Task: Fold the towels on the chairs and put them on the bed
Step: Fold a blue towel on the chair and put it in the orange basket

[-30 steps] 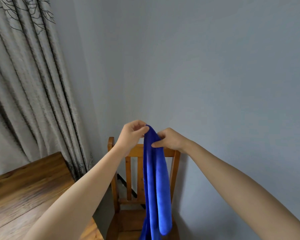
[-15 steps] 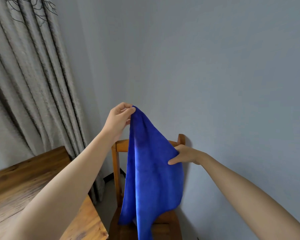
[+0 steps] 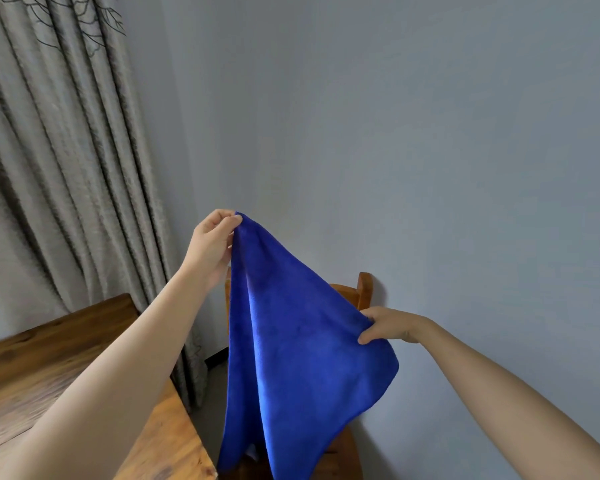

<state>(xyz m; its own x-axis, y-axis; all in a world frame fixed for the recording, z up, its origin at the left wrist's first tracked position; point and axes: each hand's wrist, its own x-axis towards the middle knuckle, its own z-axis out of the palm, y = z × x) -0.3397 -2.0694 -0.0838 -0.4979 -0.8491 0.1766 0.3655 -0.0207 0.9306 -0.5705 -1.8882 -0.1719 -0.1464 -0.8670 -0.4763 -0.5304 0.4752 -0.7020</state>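
Left hand [image 3: 211,244]: you had it raised toward 12 o'clock, fingertips and thumb pinched shut on the top corner of the blue towel [image 3: 291,348]. Right hand [image 3: 390,325]: lower, out toward 2 o'clock, thumb and fingers gripping the towel's side edge and drawing it outward. Towel: it hung in the air between your two hands, spread into a slanted sheet with long vertical folds, its lower edge drooping out of view at 6 o'clock. Wooden chair [image 3: 363,289]: directly behind the towel at 12 o'clock, mostly hidden, one back post and part of the seat showing; whether the cloth touched it could not be told. Wooden table [image 3: 42,362]: at 8 o'clock under your left forearm. Grey curtain [image 3: 66,161]: at 10 o'clock. Plain wall [image 3: 413,133]: from 12 to 3 o'clock.
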